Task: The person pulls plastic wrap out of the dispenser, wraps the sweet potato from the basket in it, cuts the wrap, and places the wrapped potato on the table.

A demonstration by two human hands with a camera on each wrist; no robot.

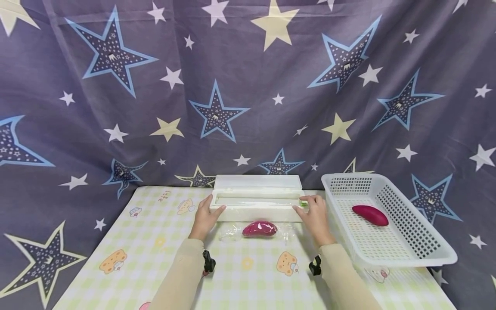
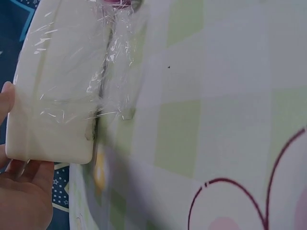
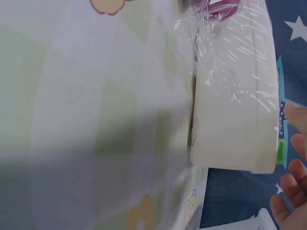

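A long white cling film dispenser (image 1: 257, 214) stands at the back of the table with its lid (image 1: 257, 181) raised. My left hand (image 1: 205, 218) grips its left end, thumb at the top front edge and fingers around the end in the left wrist view. At the other end is my right hand (image 1: 315, 217), its thumb and fingers spread close by the corner near a small green piece (image 3: 281, 151). In the right wrist view these fingers lie loosely beside the box. In front of the dispenser lies a purple sweet potato (image 1: 259, 229) in clear film (image 1: 231, 231).
On the right stands a white perforated basket (image 1: 403, 261) holding another purple sweet potato (image 1: 370, 215), unwrapped. A checked cloth (image 1: 248, 284) with cartoon prints covers the table. Behind it hangs a dark curtain (image 1: 240, 64) patterned with stars.
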